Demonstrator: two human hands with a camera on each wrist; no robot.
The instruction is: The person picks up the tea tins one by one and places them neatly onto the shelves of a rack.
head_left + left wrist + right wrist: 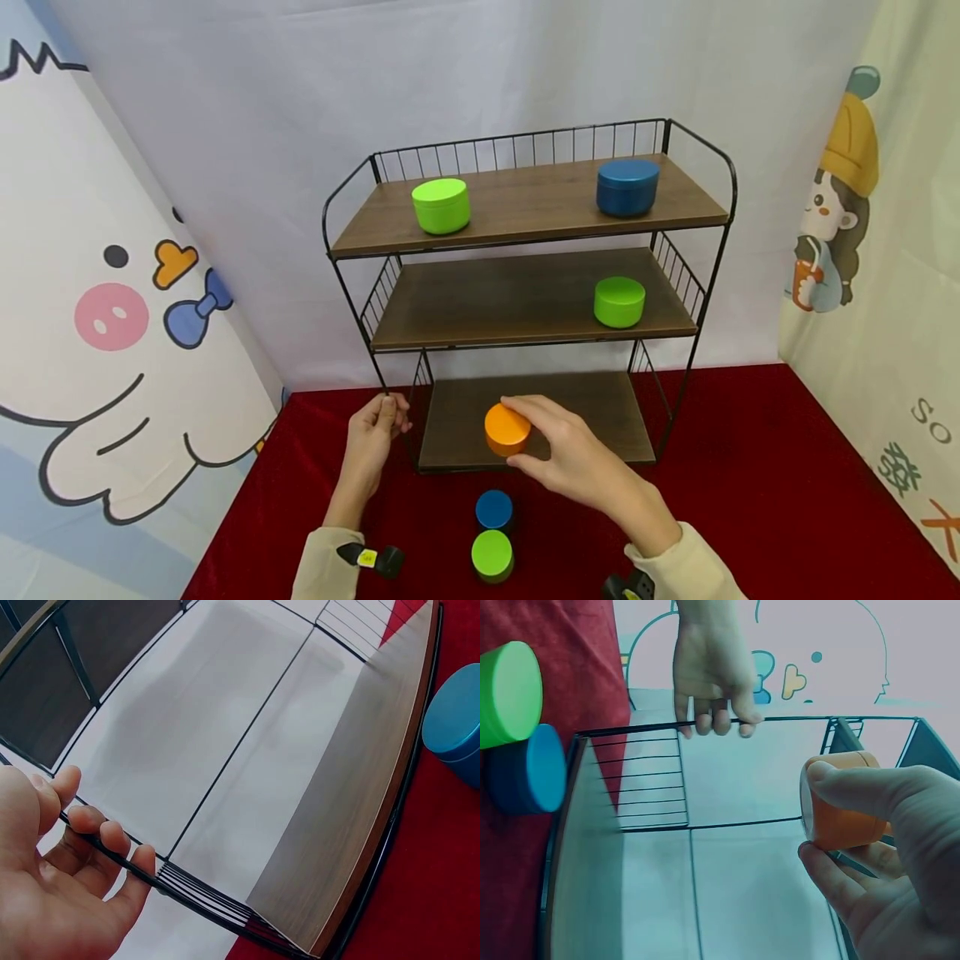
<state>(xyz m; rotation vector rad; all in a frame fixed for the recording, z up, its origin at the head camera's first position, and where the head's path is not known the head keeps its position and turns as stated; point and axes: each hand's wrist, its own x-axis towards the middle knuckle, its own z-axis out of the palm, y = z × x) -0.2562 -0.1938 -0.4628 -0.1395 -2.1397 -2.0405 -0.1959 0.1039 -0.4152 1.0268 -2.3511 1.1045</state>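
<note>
My right hand (573,450) holds an orange round tin (507,430) between thumb and fingers, in front of the bottom board (540,408) of a three-tier shelf rack (525,342). In the right wrist view the orange tin (844,799) is tilted on its side in the grip. At the left front, my left hand (375,425) grips the rack's black metal post; the left wrist view shows its fingers (116,836) curled at that post (187,900). On the red cloth before the rack stand a blue tin (494,509) and a green tin (492,557).
On the top board are a green tin (441,206) at left and a blue oval tin (627,187) at right. Another green tin (619,302) sits at the middle board's right. Wire rails (517,150) edge the rack. A white curtain (525,67) hangs behind.
</note>
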